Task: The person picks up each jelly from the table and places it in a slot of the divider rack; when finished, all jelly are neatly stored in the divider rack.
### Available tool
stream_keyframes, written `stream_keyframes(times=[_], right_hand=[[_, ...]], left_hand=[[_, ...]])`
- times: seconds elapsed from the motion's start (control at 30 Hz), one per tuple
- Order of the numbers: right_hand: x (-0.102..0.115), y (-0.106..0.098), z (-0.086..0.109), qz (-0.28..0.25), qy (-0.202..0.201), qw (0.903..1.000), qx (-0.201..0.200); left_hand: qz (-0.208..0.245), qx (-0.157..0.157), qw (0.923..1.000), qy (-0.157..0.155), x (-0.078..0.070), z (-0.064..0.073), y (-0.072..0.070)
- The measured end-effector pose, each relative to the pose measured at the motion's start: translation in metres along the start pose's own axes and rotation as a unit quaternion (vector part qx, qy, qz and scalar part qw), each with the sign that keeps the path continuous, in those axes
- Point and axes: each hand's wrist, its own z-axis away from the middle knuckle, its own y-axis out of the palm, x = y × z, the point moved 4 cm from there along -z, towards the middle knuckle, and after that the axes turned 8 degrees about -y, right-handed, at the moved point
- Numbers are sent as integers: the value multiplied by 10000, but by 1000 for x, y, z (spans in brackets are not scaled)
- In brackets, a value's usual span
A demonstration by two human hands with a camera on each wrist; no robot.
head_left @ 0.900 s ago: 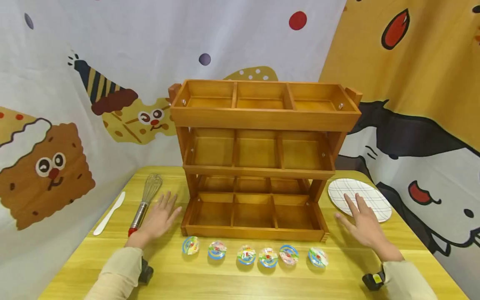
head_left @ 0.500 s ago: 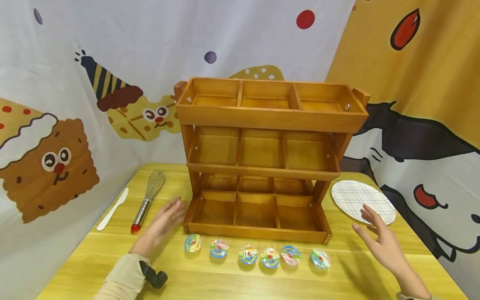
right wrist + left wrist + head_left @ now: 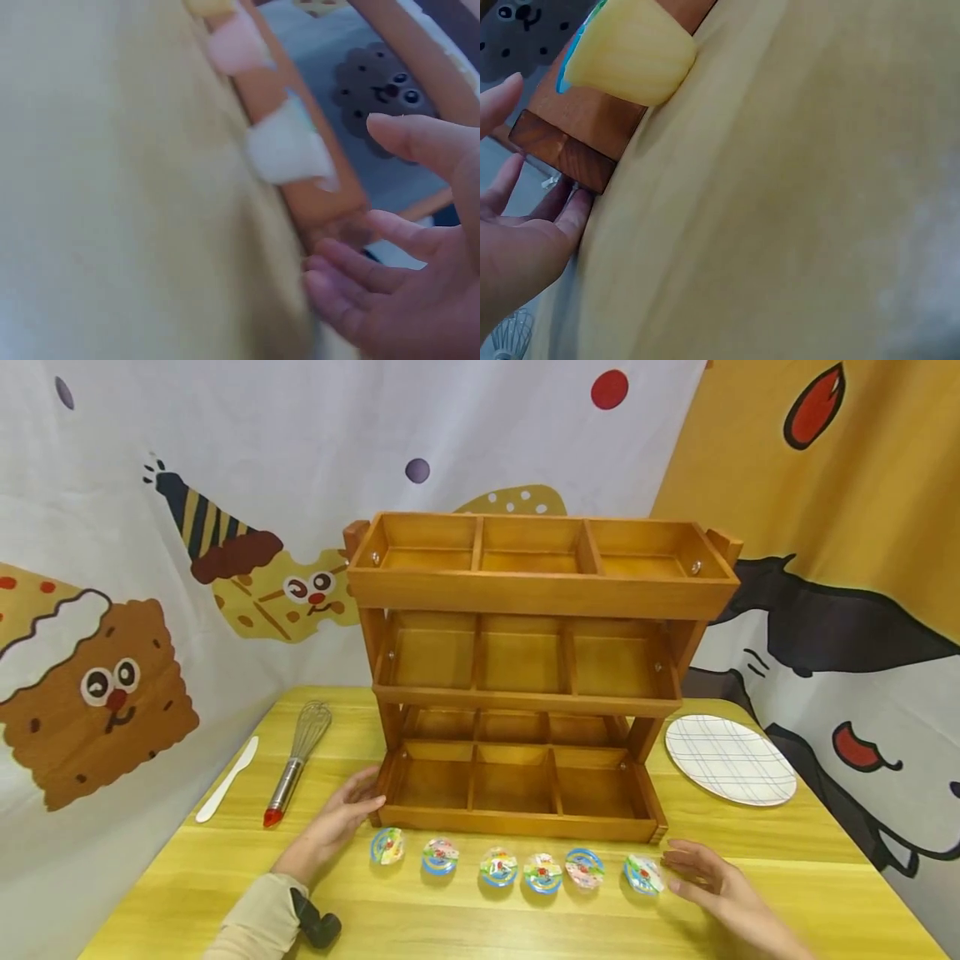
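Note:
A three-tiered wooden rack [image 3: 543,597] with divided trays stands in the middle of the table. My left hand [image 3: 341,822] is at the rack's lower left corner; in the left wrist view its fingertips are against the side of the bottom tray [image 3: 562,150], the thumb held away. Several small jelly cups with printed lids line up in front of the rack. The leftmost, a yellow jelly cup [image 3: 630,52], sits near my left hand. My right hand [image 3: 723,893], fingers loosely bent around nothing, is beside the rightmost, white jelly cup [image 3: 281,146].
On the left of the table [image 3: 450,935] lie a whisk [image 3: 288,777] with a red end and a white plastic knife [image 3: 227,781]. A white plate [image 3: 731,760] with a line pattern lies to the right of the rack. A cartoon-printed curtain [image 3: 480,435] hangs behind.
Both hands started spread beside the rack. My left hand moved right to the rack's lower corner. My right hand left the plate and came toward me, beside the rightmost jelly cup.

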Motion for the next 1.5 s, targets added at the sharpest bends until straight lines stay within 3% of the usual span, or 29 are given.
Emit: stream_keyframes(times=[0.13, 0.43, 0.83, 1.03, 1.13, 1.27, 1.37, 1.5], right_hand=[[-5, 14, 1, -322, 141, 9994, -14], [-3, 25, -1, -203, 367, 9991, 79], [2, 29, -1, 356, -288, 9987, -232], [14, 14, -10, 658, -858, 9909, -800], [31, 0, -23, 713, -1013, 9877, -950], [65, -4, -58, 411, -1175, 9902, -637], [93, 13, -92, 4, -1349, 9906, -224], [129, 56, -143, -287, -1373, 9897, 276]], left_hand=[[-146, -7, 9999, 3, 3, -2, 0], [-354, 31, 9994, -16, 6, -2, -4], [-263, 134, 9995, -88, 6, -3, -5], [-219, 123, 9997, -57, 5, -3, -4], [-220, 175, 9996, 0, 4, -4, -2], [-166, 182, 9997, 17, 3, -2, -1], [-200, 200, 9996, 27, 4, -1, -1], [-168, 188, 9997, -7, 4, -1, -5]])
